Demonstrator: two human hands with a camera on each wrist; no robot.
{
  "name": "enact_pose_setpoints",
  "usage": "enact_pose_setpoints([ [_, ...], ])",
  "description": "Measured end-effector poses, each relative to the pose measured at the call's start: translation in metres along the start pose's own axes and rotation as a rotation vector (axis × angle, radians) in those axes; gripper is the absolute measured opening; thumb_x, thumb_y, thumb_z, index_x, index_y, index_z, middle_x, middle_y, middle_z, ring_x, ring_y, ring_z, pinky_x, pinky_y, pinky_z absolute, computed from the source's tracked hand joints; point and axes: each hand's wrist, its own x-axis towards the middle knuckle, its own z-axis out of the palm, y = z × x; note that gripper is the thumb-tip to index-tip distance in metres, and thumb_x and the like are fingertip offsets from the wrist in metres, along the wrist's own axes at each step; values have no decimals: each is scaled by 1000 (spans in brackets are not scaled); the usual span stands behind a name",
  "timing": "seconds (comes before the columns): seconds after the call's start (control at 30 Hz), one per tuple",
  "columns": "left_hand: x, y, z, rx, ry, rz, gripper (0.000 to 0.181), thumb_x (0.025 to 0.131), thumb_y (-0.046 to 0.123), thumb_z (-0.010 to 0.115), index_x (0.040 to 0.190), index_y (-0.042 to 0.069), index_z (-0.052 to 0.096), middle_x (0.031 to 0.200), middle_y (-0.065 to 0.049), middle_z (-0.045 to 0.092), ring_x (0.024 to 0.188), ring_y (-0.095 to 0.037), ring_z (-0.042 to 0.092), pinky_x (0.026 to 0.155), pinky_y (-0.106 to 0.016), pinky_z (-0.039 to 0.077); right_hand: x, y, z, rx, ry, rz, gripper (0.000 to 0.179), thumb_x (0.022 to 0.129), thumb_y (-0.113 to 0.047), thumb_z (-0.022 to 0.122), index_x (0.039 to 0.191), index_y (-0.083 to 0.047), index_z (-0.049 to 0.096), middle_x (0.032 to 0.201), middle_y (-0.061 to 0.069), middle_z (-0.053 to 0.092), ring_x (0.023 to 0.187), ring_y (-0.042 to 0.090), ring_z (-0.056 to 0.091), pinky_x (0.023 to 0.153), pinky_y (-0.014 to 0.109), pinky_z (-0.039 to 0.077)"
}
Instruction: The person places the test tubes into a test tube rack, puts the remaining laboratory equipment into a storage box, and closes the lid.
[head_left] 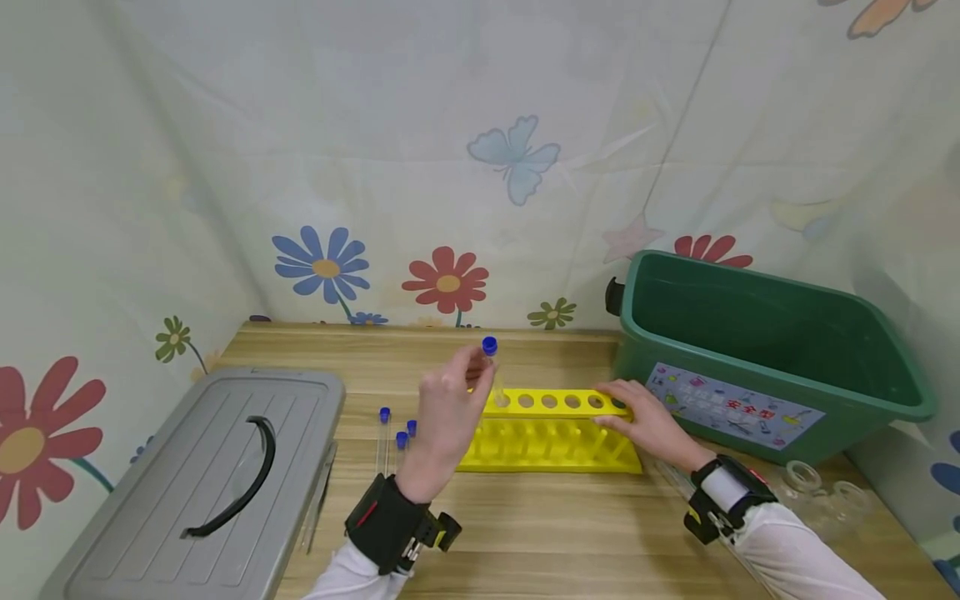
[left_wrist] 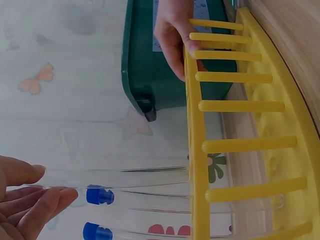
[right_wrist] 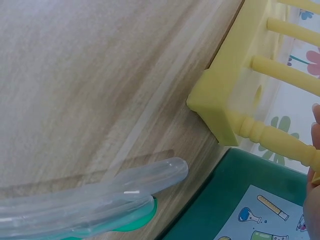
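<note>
White sleeves [head_left: 354,575] show at seven and four o'clock: the left hand [head_left: 450,408] pinches a blue-capped test tube [head_left: 490,347] between thumb and fingers above a yellow rack [head_left: 555,463] at five, while the right hand [head_left: 651,423] grips that rack's right end. Gray lid [head_left: 165,500] lies at eight, green bin [head_left: 858,421] at three.

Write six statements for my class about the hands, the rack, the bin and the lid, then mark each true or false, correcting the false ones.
1. The right hand holds the right end of the yellow rack. True.
2. The yellow rack lies on its side. False: it stands upright.
3. The left hand pinches a blue-capped tube. True.
4. The green bin stands to the right of the grey lid. True.
5. The grey lid's handle is red. False: it is black.
6. The green bin is closed. False: its top is open.
</note>
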Motion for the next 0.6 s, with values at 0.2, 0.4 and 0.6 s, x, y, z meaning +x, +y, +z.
enact_pose_setpoints([
  [0.2,-2,-2,3,31,-34,-10,14,79,2,68,90,-4,62,76,-10,64,66,-15,63,62,-18,49,0,-1,-1,-2,2,6,54,84,-39,60,125,-4,51,118,14,51,104,31,43,88,55,35],
  [0.4,-1,-2,10,88,-81,-14,15,80,6,67,91,-4,64,74,-9,64,60,-14,60,56,-17,48,0,0,0,1,11,6,53,84,-37,61,124,-4,52,118,13,51,104,30,43,87,54,35],
  [0.6,-2,-4,17,92,-109,-29,12,81,5,67,89,-3,65,72,-9,64,57,-15,59,53,-17,47,0,-1,1,5,8,0,52,84,-37,61,124,-5,52,117,12,51,101,29,44,86,52,36],
])
